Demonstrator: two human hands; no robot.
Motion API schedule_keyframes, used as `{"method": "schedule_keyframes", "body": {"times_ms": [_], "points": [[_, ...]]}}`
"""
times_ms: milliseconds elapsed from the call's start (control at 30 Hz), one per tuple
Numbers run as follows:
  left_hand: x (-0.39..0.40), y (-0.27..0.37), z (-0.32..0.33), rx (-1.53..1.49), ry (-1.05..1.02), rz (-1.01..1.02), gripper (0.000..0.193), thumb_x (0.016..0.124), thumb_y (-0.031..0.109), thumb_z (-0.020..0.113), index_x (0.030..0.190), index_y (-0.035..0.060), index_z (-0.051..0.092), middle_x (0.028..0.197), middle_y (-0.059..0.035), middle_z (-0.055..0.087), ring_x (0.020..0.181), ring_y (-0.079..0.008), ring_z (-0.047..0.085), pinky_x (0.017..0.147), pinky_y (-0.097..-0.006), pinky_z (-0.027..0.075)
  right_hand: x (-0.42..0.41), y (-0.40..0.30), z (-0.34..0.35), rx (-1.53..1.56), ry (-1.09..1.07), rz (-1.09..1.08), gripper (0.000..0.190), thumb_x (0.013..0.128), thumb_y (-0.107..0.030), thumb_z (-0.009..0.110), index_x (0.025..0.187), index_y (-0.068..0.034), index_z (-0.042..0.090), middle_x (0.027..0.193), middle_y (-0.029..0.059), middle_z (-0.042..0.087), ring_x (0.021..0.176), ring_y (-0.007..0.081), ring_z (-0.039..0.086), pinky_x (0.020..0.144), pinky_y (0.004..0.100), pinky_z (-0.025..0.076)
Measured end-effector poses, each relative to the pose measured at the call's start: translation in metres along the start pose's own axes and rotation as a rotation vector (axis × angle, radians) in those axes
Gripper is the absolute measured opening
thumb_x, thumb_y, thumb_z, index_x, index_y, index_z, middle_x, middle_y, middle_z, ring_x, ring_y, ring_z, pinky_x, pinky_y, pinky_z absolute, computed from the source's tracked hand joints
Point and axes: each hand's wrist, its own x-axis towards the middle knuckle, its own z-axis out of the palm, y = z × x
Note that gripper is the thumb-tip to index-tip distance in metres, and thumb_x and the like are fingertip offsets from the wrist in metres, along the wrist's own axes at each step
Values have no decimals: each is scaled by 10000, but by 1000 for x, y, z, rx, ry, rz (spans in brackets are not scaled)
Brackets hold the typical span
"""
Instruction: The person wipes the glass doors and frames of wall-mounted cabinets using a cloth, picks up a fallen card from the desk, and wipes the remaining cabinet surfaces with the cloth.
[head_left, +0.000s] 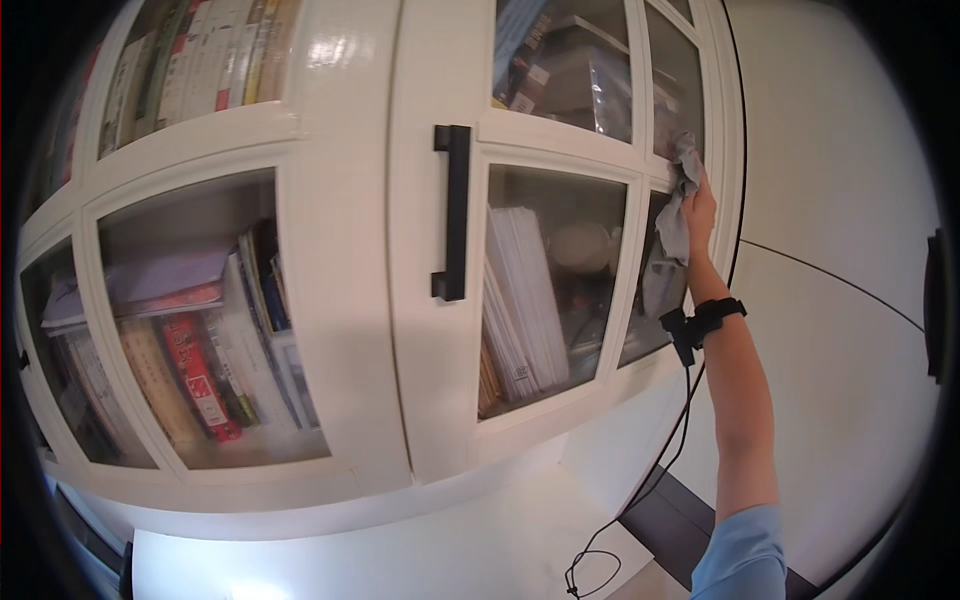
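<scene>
My right hand (700, 214) grips a crumpled grey cloth (675, 232) at the right side of a white glass-fronted cabinet door (435, 360). The cloth lies against the glazing bars and the small panes at that side, and part of it shows reflected in the glass below. My fingers are partly hidden behind the cloth. A black strap with a small device (701, 322) sits around my wrist, and a cable hangs from it. My left hand is out of view.
A black bar handle (456, 214) juts out from the door. Behind the panes stand books (199, 375) and white folders (525, 300). Below the cabinet is a white surface (360, 551) with a looped cable (592, 562). Plain white panels (825, 150) rise at the right.
</scene>
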Motion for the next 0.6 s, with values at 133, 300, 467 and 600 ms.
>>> {"method": "schedule_keyframes", "body": {"times_ms": [133,300,467,600], "points": [[2,-4,-8,-21,2,5,542,872,483,420,990,-15,601,874,-157,657,827,-331,625,790,-430,473,3,28,-18,-62,-58,36,526,785,58,347,1295,-30,434,1293,154,487,1235,294,428,1039,357,323],[0,10,-5,-91,6,20,536,875,479,419,995,-12,600,876,-151,659,826,-326,626,786,-425,475,15,82,-42,-333,-10,-327,489,791,63,378,1266,-29,452,1276,145,497,1237,286,424,1052,405,310],[-5,2,-25,-134,45,60,530,877,475,417,999,-8,599,879,-144,661,826,-320,627,783,-420,477,16,55,-35,-394,39,-400,423,806,29,410,1213,-57,487,1274,83,511,1236,255,430,1075,445,259],[-15,6,-31,-147,38,101,525,880,472,416,1002,-5,598,882,-138,663,826,-316,629,780,-416,478,14,65,-45,-452,36,-448,374,826,-25,437,1195,-59,492,1275,64,514,1239,246,422,1078,447,249]]}}
